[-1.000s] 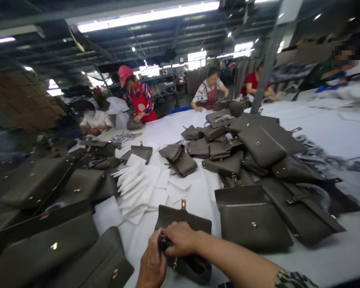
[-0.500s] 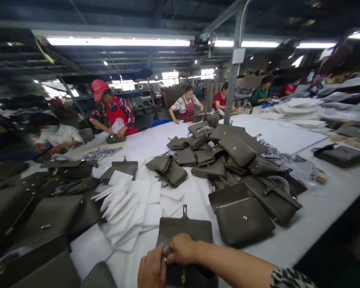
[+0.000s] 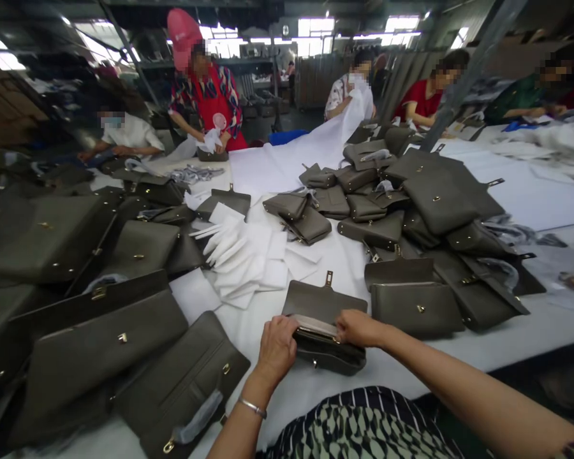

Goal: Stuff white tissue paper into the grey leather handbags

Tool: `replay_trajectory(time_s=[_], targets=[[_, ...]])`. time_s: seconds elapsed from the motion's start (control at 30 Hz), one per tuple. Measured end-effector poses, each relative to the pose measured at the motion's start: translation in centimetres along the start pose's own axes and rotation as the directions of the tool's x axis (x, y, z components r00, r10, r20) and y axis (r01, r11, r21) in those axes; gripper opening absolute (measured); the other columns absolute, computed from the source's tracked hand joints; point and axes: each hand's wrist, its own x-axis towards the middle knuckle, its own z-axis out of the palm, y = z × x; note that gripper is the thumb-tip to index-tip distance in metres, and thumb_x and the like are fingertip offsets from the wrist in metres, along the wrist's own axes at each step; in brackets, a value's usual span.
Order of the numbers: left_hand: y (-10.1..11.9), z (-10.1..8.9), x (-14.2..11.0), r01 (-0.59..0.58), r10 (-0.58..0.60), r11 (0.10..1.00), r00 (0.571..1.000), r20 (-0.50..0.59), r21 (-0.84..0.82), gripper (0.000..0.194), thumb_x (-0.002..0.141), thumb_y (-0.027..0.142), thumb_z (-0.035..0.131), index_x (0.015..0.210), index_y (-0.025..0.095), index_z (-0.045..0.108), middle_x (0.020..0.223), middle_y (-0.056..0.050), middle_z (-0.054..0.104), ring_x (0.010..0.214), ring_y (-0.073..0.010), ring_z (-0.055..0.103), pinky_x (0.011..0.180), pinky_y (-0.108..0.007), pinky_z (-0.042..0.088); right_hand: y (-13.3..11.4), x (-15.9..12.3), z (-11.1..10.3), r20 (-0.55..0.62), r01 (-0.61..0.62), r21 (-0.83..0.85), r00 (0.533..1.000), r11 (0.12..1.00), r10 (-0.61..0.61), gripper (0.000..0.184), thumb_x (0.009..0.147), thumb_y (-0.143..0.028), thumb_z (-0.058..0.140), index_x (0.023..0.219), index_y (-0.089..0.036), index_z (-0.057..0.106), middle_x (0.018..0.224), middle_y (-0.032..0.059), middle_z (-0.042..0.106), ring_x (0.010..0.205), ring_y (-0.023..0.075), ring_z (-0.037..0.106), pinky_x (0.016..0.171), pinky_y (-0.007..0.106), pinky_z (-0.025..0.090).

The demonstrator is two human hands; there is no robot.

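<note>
a: where's the little bag (image 3: 332,362)?

b: low in the middle of the frame, on the white table (image 3: 495,347). its flap (image 3: 323,303) lies back.

a: are the hands holding it?

b: yes. the left hand (image 3: 278,344) grips the left end of its mouth. the right hand (image 3: 356,328) pinches near the right end, by the zip (image 3: 310,332). i can't tell if it pinches the zip pull or the edge.

a: how would you do that well?

b: i'd hold the left end still and keep the zip straight, so no cloth gets caught.

a: anything inside?

b: the mouth is open and pale lining (image 3: 316,322) shows, but it's too dark to tell what's in there.
</note>
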Motion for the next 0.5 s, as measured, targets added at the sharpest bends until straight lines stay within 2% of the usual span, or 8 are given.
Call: replay_trajectory(time_s=[0.13,0.23,0.3,0.4,0.5], targets=[[-0.1,0.1,-0.3,-0.061,0.061,0.998,0.998,0.022,-0.001,0.035,0.076,0.003,0.045,0.101,0.024,0.058,0.103,-0.003,0.060,0.102,-0.0225,0.044,0.087,-0.039,0.036,3.1,-3.7,0.8,0.012,-0.052,0.066,0.999,0.996,0.052,0.006,0.069,-0.017,0.062,0.064,-0.016,0.063,0.056,0.0002,0.060,0.056,0.0144,0.056,0.049,0.022,0.032],[0.0,0.4,-0.1,-0.090,0.090,0.996,0.994,0.061,-0.004,0.034,0.078,0.005,0.047,0.100,0.027,0.058,0.104,-0.001,0.059,0.101,-0.0212,0.044,0.087,-0.037,0.035,4.3,-3.9,0.5,0.001,-0.028,0.116,1.000,0.993,0.028,0.007,0.072,-0.020,0.060,0.066,-0.016,0.061,0.056,-0.0021,0.059,0.052,0.0121,0.056,0.046,0.020,0.033],[0.1,0.6,0.0,-0.095,0.095,0.995,0.992,0.079,-0.002,0.033,0.078,0.005,0.047,0.099,0.028,0.058,0.104,0.000,0.058,0.099,-0.0204,0.045,0.085,-0.036,0.035,4.8,-2.3,-1.2,-0.059,0.002,0.122,0.998,0.993,0.005,0.016,0.079,-0.027,0.055,0.067,-0.017,0.059,0.059,-0.0016,0.061,0.054,0.0121,0.057,0.049,0.020,0.036],[0.2,1.1,-0.3,-0.081,0.081,0.997,0.995,0.061,-0.006,0.031,0.076,0.005,0.047,0.096,0.026,0.057,0.101,-0.001,0.059,0.095,-0.0201,0.046,0.085,-0.037,0.035,5.0,1.8,-5.7,-0.244,0.001,0.090,0.970,0.996,0.021,0.034,0.091,-0.039,0.036,0.076,-0.017,0.058,0.070,0.0027,0.064,0.060,0.0141,0.059,0.058,0.024,0.041],[-0.2,2.4,-0.6,-0.085,0.084,0.996,0.996,-0.026,-0.030,0.027,0.074,0.011,0.053,0.097,0.025,0.056,0.103,-0.001,0.061,0.097,-0.0217,0.049,0.087,-0.038,0.035,3.9,7.1,-9.5,-0.402,-0.017,0.023,0.915,1.000,0.025,0.033,0.093,-0.038,0.032,0.092,-0.018,0.058,0.091,0.0073,0.065,0.082,0.0185,0.061,0.072,0.028,0.042]])
